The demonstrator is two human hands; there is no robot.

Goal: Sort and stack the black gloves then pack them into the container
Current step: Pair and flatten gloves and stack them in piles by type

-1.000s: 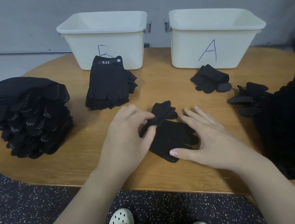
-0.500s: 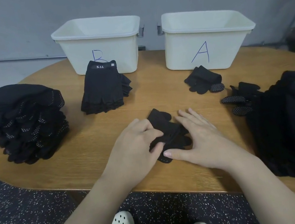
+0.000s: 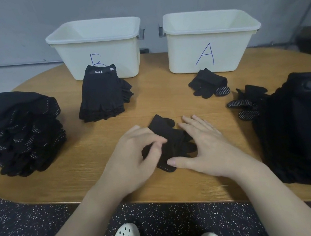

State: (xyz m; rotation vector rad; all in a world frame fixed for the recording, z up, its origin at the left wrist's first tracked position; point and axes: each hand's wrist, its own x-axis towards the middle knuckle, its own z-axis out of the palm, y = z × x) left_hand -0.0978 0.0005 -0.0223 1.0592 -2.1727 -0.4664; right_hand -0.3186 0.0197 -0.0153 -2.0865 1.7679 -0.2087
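Both bins [image 3: 97,51] look unpacked. Left hand [image 3: 134,157] fingers pinch the glove [image 3: 164,128] at table [image 3: 157,100] centre; right hand [image 3: 205,144] presses flat. Big piles [image 3: 22,131] remain; early stage, likely.

Two tubs stood side by side at the back of the table [image 3: 89,171], the tub marked B [image 3: 96,49] to the left of the tub marked A [image 3: 211,41]. A small stack of gloves [image 3: 103,96] lay before the first, a few gloves [image 3: 207,83] before the second. Big piles [image 3: 17,131] flanked both ends, and a glove [image 3: 172,144] lay at the near edge between the left hand [image 3: 134,159] and right hand [image 3: 207,146].
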